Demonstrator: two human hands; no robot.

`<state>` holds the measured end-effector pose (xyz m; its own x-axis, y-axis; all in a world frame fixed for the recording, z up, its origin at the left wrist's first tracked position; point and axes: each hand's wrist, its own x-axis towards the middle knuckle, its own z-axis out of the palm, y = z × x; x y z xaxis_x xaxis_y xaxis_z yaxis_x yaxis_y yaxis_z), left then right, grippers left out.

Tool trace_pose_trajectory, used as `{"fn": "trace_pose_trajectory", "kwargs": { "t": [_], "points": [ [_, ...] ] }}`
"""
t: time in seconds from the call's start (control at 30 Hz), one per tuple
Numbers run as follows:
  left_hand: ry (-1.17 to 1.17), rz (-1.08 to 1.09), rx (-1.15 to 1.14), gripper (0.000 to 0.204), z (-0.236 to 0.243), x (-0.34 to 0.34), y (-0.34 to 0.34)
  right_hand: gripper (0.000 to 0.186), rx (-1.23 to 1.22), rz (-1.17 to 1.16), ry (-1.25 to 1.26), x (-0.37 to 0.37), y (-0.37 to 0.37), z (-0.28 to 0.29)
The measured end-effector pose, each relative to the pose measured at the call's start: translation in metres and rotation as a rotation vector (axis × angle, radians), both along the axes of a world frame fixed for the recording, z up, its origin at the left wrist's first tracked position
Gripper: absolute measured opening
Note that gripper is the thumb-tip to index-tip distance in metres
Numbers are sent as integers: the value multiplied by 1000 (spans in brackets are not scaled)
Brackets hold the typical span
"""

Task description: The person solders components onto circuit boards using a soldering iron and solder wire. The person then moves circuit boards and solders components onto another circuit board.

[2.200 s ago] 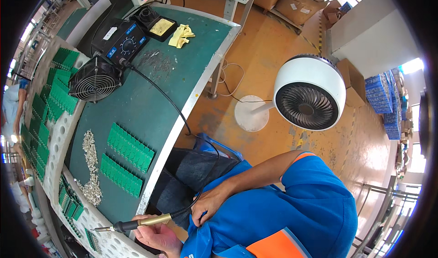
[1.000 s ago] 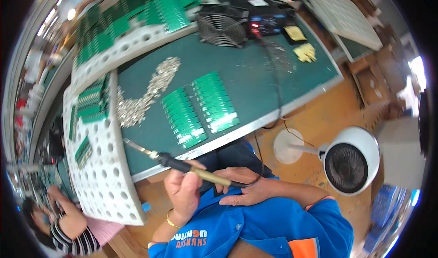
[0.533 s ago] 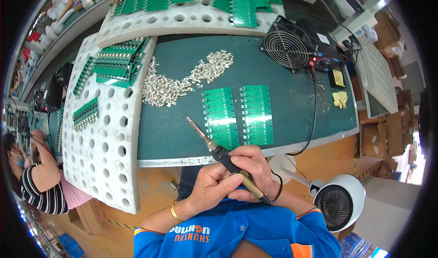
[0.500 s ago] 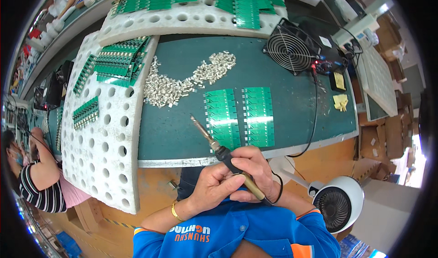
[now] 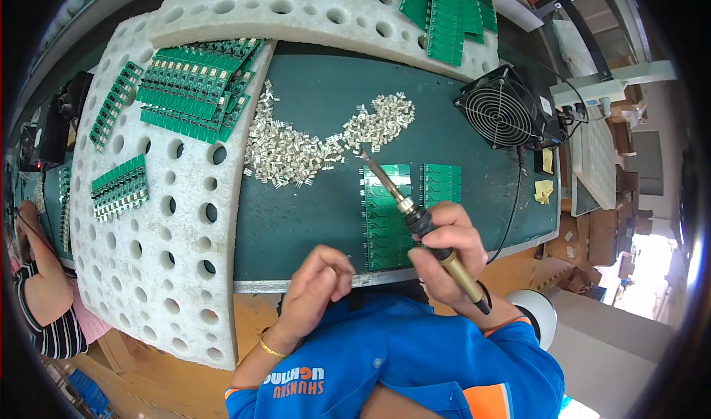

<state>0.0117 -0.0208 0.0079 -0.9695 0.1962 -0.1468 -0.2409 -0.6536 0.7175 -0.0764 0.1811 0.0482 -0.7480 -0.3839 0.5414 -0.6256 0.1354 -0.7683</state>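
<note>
My right hand [image 5: 453, 250] grips a soldering iron [image 5: 420, 221] by its handle. The iron's metal tip points up and away from me, over the table. Beneath it lies a green circuit board panel [image 5: 376, 230], partly covered by the iron. A second green panel [image 5: 442, 183] lies just to its right, its near part hidden by my right hand. My left hand [image 5: 317, 289] hovers by the table's front edge with curled fingers and nothing visible in them. Beyond the panels spreads a pile of small white and silver connectors [image 5: 292, 155].
White foam boards with round holes [image 5: 189, 226] flank the left and back, carrying stacked green boards [image 5: 185, 89]. A black fan [image 5: 500, 112] stands at the back right, near a yellow sponge [image 5: 543, 191]. A cable runs along the table's right side. Another person's arm [image 5: 46, 249] shows far left.
My left hand has let go of the soldering iron and moved left. My right hand has carried the iron to the right, nearer the panels. The whole view has shifted somewhat.
</note>
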Motion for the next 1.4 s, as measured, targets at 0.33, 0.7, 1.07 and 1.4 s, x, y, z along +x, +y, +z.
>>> {"fn": "trace_pose_trajectory", "kwargs": {
  "t": [0.33, 0.7, 1.07, 1.4],
  "points": [
    [101, -136, -388, 21, 16, 10, 7, 25, -19, 23, -73, 39, 14, -4],
    [321, -59, -677, 14, 21, 18, 53, 27, -28, 33, 99, 55, 27, -22],
    [414, 195, -915, 11, 16, 22, 46, 42, 47, 84, 115, 48, 34, -20],
    [231, 553, -1195, 11, 13, 6, 22, 33, 20, 24, 32, 52, 50, -15]
  ]
}}
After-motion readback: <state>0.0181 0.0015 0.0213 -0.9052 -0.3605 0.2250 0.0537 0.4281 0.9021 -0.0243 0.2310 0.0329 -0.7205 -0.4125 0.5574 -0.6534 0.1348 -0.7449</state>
